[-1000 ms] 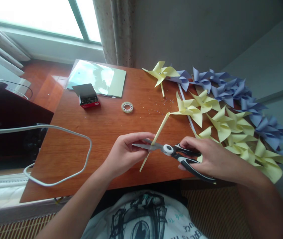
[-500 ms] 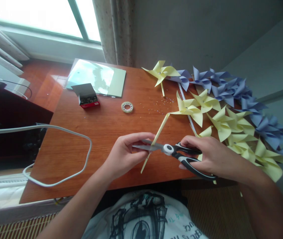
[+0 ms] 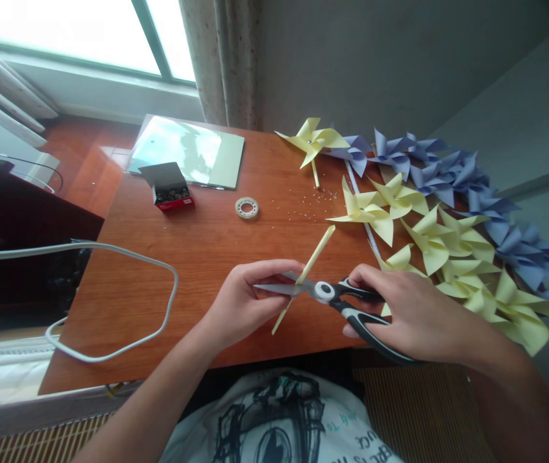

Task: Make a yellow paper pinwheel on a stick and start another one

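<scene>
Between the thumb and fingers of my left hand (image 3: 250, 296) is a thin rolled yellow paper stick (image 3: 318, 252), held slanting above the table's near side. My right hand (image 3: 400, 308) is closed round the handles of black and grey scissors (image 3: 324, 291). Their blades are slightly apart, cross the stick near its middle and point left toward my left palm. Just right of the stick's upper end lies a yellow paper pinwheel (image 3: 363, 209). Part of the lower blade and some fingertips are hidden.
Several yellow pinwheels (image 3: 457, 276) and blue pinwheels (image 3: 448, 167) crowd the right side of the wooden table (image 3: 197, 251). A tape roll (image 3: 246, 208), an open red box (image 3: 175, 196) and glossy sheets (image 3: 228, 161) lie farther back. A white cable (image 3: 175, 283) loops at left.
The stick's upper end has swung slightly right and down. The scissors have shifted a little left, and their handles are slightly lower. My left hand has hardly moved.
</scene>
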The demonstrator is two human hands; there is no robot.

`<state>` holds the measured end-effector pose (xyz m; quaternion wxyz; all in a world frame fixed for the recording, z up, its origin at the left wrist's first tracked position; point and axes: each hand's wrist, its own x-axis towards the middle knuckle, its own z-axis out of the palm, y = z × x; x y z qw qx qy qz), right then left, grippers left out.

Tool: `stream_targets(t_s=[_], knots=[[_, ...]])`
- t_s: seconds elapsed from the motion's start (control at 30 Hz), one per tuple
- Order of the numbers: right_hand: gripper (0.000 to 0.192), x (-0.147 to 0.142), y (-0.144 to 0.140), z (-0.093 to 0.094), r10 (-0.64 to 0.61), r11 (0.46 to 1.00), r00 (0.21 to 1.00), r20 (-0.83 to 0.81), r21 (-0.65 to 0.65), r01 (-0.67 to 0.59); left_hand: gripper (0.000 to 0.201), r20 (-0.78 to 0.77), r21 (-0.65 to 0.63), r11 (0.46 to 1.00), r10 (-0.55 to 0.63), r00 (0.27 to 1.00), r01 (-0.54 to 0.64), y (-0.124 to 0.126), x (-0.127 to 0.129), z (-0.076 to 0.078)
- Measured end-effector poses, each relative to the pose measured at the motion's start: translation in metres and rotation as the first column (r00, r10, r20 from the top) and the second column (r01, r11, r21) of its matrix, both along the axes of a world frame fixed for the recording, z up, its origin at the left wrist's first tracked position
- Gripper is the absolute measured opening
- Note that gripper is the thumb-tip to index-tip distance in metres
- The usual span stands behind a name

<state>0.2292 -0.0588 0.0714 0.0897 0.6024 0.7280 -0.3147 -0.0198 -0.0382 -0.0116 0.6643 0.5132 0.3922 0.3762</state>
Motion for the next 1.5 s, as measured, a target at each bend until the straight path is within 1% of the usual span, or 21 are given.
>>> stream_targets(t_s=[0.07, 0.17, 0.3, 0.4, 0.47, 0.57, 0.67, 0.73, 0.8, 0.87, 0.9, 0.97, 1.03, 1.1, 1.17, 1.3, 1.37, 1.4, 1.5], knots=[[0.036, 0.000, -0.001, -0.002, 0.007, 1.000, 1.000, 0.020, 0.012, -0.007, 0.032, -0.020, 0.008, 1.000, -0.006, 1.000, 0.006, 0.000, 0.000, 0.000], [0.038, -0.001, -0.001, -0.003, 0.000, 1.000, 1.000, 0.026, 0.010, 0.000, 0.033, -0.009, -0.003, 1.000, -0.010, 1.000, 0.010, 0.000, -0.001, 0.002], [0.038, -0.004, 0.001, 0.000, -0.026, 1.000, 1.000, 0.003, -0.010, 0.026, 0.033, 0.014, -0.013, 1.000, -0.004, 1.000, 0.004, 0.000, -0.002, 0.002], [0.040, -0.003, 0.001, 0.000, -0.010, 1.000, 1.000, -0.022, 0.019, 0.010, 0.032, 0.007, 0.003, 1.000, 0.000, 1.000, 0.000, 0.001, -0.003, 0.000], [0.040, -0.002, 0.001, -0.002, 0.006, 0.999, 0.999, -0.039, 0.048, -0.004, 0.031, 0.014, 0.003, 1.000, 0.000, 1.000, 0.000, 0.001, -0.003, -0.001], [0.031, 0.001, -0.001, -0.011, 0.000, 0.996, 0.998, -0.066, 0.084, 0.006, 0.027, 0.098, -0.027, 1.000, 0.016, 0.995, -0.014, 0.001, -0.003, -0.003], [0.028, 0.003, -0.003, -0.018, -0.018, 0.998, 0.996, -0.083, 0.061, 0.023, 0.027, 0.151, -0.053, 0.998, -0.008, 0.989, 0.016, 0.000, -0.004, -0.003], [0.030, 0.004, -0.003, -0.018, -0.030, 0.999, 0.997, -0.070, 0.042, 0.033, 0.035, 0.150, -0.053, 0.998, -0.032, 0.988, 0.040, -0.001, -0.004, -0.003], [0.031, 0.008, -0.003, -0.015, -0.042, 0.999, 0.997, -0.063, 0.022, 0.043, 0.055, 0.136, -0.060, 0.998, -0.015, 0.991, 0.023, -0.002, -0.005, -0.003], [0.032, 0.016, -0.004, -0.011, -0.059, 0.998, 0.996, -0.063, -0.025, 0.058, 0.074, 0.092, -0.075, 0.997, 0.014, 0.996, -0.007, -0.003, -0.007, -0.004], [0.032, 0.020, -0.004, -0.010, -0.075, 0.996, 0.996, -0.058, -0.045, 0.072, 0.079, 0.063, -0.081, 0.996, 0.033, 0.997, -0.028, -0.003, -0.008, -0.005], [0.033, 0.029, -0.006, -0.010, -0.121, 0.992, 0.992, -0.031, -0.049, 0.119, 0.081, 0.008, -0.068, 0.995, 0.072, 0.997, -0.071, -0.002, -0.012, -0.006], [0.034, 0.035, -0.008, -0.012, -0.183, 0.983, 0.983, -0.022, -0.012, 0.182, 0.078, -0.034, -0.034, 0.994, 0.099, 0.995, -0.100, -0.001, -0.015, -0.008], [0.034, 0.034, -0.010, -0.018, -0.251, 0.967, 0.967, -0.032, 0.040, 0.252, 0.075, -0.055, -0.019, 0.995, 0.096, 0.994, -0.097, 0.000, -0.017, -0.008], [0.034, 0.026, -0.010, -0.026, -0.299, 0.950, 0.953, -0.053, 0.077, 0.302, 0.072, -0.057, -0.034, 0.995, 0.087, 0.995, -0.089, 0.001, -0.016, -0.007], [0.032, 0.005, -0.004, -0.047, -0.344, 0.922, 0.931, -0.126, 0.142, 0.360, 0.064, -0.040, -0.063, 0.989, 0.130, 0.991, -0.132, 0.001, -0.014, -0.004], [0.027, -0.005, 0.002, -0.057, -0.331, 0.917, 0.928, -0.170, 0.173, 0.359, 0.061, -0.029, -0.075, 0.987, 0.143, 0.989, -0.144, 0.001, -0.013, -0.003], [0.025, -0.009, 0.004, -0.061, -0.324, 0.914, 0.932, -0.165, 0.199, 0.353, 0.060, -0.022, -0.080, 0.986, 0.145, 0.989, -0.147, 0.002, -0.013, -0.003], [0.020, -0.020, 0.012, -0.069, -0.314, 0.888, 0.948, -0.056, 0.335, 0.314, 0.057, 0.001, -0.095, 0.984, 0.149, 0.989, -0.148, 0.002, -0.013, -0.003]])
